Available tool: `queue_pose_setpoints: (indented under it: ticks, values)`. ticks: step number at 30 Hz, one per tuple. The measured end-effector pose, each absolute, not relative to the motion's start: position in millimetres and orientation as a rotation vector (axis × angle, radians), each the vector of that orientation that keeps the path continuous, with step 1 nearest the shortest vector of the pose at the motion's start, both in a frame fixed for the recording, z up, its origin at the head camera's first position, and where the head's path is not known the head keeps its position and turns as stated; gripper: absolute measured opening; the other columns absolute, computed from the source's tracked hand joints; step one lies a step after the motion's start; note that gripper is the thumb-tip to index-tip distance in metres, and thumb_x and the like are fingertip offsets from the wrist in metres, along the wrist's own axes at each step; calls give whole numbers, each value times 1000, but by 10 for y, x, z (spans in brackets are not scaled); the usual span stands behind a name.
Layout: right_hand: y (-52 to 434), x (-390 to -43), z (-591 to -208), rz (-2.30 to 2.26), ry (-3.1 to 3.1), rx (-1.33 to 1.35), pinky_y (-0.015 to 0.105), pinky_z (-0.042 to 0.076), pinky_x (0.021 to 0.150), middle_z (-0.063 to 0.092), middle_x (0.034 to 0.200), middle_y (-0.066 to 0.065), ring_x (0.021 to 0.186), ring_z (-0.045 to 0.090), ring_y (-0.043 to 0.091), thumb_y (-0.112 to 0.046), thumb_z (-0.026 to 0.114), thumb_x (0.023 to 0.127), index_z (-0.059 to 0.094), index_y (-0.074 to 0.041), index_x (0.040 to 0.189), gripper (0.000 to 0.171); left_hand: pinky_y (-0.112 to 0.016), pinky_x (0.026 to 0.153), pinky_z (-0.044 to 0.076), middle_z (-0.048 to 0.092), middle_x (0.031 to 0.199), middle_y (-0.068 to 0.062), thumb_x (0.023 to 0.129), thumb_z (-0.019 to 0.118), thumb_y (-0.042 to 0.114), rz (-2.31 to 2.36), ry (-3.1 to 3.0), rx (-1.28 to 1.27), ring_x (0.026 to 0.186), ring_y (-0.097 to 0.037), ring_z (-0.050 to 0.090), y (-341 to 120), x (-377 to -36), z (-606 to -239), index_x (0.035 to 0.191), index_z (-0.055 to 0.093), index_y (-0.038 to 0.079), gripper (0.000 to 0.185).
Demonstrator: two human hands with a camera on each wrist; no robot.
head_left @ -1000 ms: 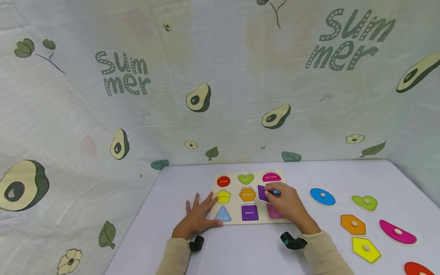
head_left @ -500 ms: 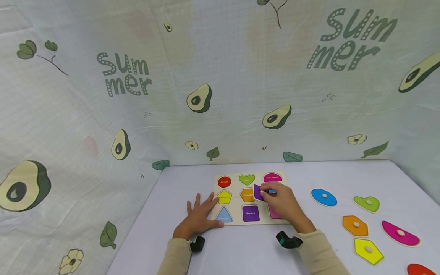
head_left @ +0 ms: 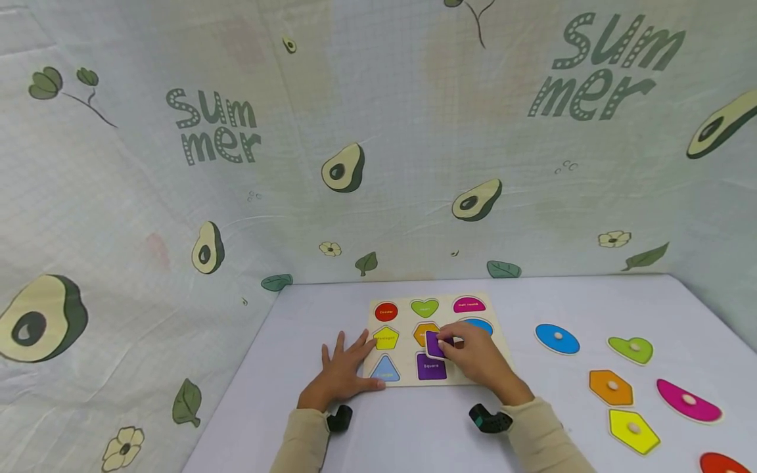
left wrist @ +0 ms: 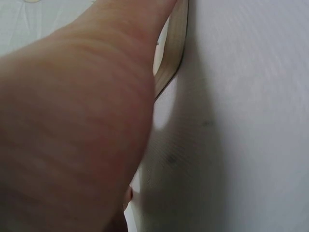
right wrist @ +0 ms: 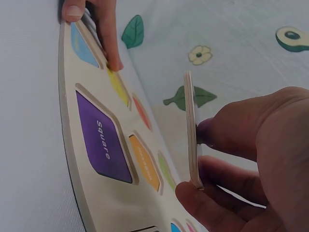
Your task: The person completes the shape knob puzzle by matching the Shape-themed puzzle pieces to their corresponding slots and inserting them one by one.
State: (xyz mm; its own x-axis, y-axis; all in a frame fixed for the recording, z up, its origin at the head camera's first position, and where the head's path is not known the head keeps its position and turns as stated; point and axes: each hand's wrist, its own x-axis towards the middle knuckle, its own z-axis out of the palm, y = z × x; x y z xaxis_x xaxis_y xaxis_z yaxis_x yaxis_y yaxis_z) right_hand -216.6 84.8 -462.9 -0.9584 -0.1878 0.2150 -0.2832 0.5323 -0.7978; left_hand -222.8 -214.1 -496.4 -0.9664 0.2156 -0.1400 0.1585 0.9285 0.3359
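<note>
A wooden shape puzzle board [head_left: 408,323] [right wrist: 67,140] lies on the white table, with coloured recesses. My right hand [head_left: 473,358] pinches a purple square piece [head_left: 435,343] [right wrist: 192,130] and holds it tilted just above the board, over the purple recess marked Square [head_left: 431,366] [right wrist: 102,137]. My left hand [head_left: 342,371] lies flat with spread fingers, its fingertips [right wrist: 91,24] pressing the board's left edge beside the blue triangle recess [head_left: 384,368]. The left wrist view shows only that hand's back and the board's edge [left wrist: 175,53].
Loose pieces lie on the table to the right: a blue oval [head_left: 557,338], green heart [head_left: 631,349], orange hexagon [head_left: 611,387], yellow pentagon [head_left: 634,430], pink half round [head_left: 688,401] and red circle [head_left: 721,463]. An avocado-print cloth [head_left: 355,164] walls in the back and sides.
My right hand has carried the purple square left and toward me, from over the blue oval recess to above the Square recess. The left hand has stayed put.
</note>
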Motion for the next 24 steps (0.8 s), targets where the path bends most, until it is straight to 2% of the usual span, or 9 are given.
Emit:
queue_pose_setpoints:
  ticks: [6, 16, 24]
  values:
    - [839, -2174, -4685, 1409, -2667, 405, 40, 58, 86, 69, 109, 0, 103, 65, 21, -8, 75, 89, 77, -15, 100, 13, -72, 110, -11, 22, 165, 6, 71, 75, 71, 479, 2922, 301, 151, -45, -3, -2148, -2230, -4967, 156, 38, 33, 100]
    - [845, -2164, -4707, 1347, -2708, 418, 42, 57, 88, 70, 111, 1, 102, 65, 22, -9, 75, 89, 77, -16, 100, 12, -72, 110, -12, 23, 165, 6, 70, 75, 72, 496, 2920, 289, 151, -45, -3, -2151, -2230, -4975, 155, 39, 34, 100]
    - [819, -2157, -4751, 1313, -2728, 426, 40, 57, 85, 69, 106, -2, 96, 63, 18, -10, 76, 89, 76, -19, 96, 11, -72, 110, -13, 22, 165, 6, 70, 75, 71, 501, 2913, 293, 151, -45, -4, -2153, -2228, -4974, 156, 38, 34, 100]
